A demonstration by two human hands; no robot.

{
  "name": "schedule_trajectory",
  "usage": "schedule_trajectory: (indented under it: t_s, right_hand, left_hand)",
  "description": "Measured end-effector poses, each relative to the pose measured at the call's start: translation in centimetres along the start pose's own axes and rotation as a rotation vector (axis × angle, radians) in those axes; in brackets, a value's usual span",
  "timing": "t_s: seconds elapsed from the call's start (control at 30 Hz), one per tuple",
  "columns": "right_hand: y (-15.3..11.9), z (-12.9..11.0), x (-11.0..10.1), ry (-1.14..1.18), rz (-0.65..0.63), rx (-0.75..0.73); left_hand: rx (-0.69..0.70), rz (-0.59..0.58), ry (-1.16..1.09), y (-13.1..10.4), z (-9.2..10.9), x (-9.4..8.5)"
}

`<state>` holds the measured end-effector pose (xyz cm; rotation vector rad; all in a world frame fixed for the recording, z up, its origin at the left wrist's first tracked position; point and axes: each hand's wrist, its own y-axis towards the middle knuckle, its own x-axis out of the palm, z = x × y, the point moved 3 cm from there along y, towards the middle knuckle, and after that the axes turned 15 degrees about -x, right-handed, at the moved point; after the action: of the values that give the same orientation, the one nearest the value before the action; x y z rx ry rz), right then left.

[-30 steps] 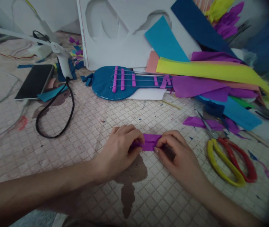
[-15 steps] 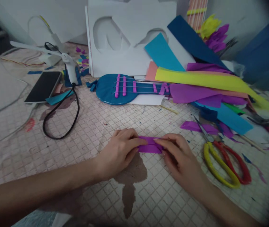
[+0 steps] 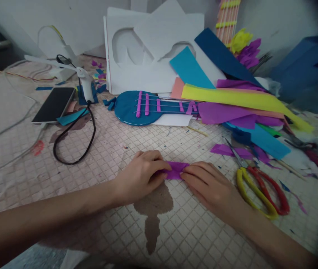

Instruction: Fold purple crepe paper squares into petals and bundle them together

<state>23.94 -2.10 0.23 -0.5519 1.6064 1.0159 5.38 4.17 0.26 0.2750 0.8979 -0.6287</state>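
Observation:
A small folded strip of purple crepe paper (image 3: 176, 170) lies on the patterned table cover, pinched at both ends. My left hand (image 3: 143, 172) has its fingers closed on the left end, and my right hand (image 3: 211, 185) grips the right end with fingertips pressed together. Beyond them rests a blue paper-covered toy guitar (image 3: 128, 108) with white strings and purple bars across its body and neck. To the right of my right hand are scissors (image 3: 256, 190) with one yellow and one red handle, their blades pointing away.
Colored paper strips, including a yellow one (image 3: 231, 96), pile up at the back right. White cut-out boards (image 3: 156, 74) lean behind the guitar. At left are a phone (image 3: 54, 105) and a white handheld fan (image 3: 85, 84) with a black cord loop.
My right hand has shifted slightly left and its fingers have closed further over the purple paper, so less of the paper shows. The camera view has moved a little.

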Motion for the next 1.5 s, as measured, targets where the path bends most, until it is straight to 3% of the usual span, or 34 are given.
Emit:
schedule_trajectory:
  t_s: [0.27,0.67,0.93,1.23,1.5]
  right_hand:
    - [0.2,0.9,0.1,0.158,0.028,0.132]
    - [0.7,1.6,0.4,0.211,0.044,0.108]
    - [1.5,2.2,0.1,0.386,0.086,0.257]
    - [1.5,3.5,0.6,0.42,0.121,0.463]
    - [1.1,3.9,0.8,0.469,0.125,0.534]
  left_hand:
    - [0.06,0.09,0.136,-0.2,0.2,0.3]
    - [0.022,0.046,0.07,0.6,0.3,-0.1]
    - [-0.066,0.018,0.079,1.4,0.3,-0.4]
    - [-0.144,-0.025,0.055,2.5,-0.1,-0.6]
    - [-0.183,-0.073,-0.029,2.4,-0.6,-0.7]
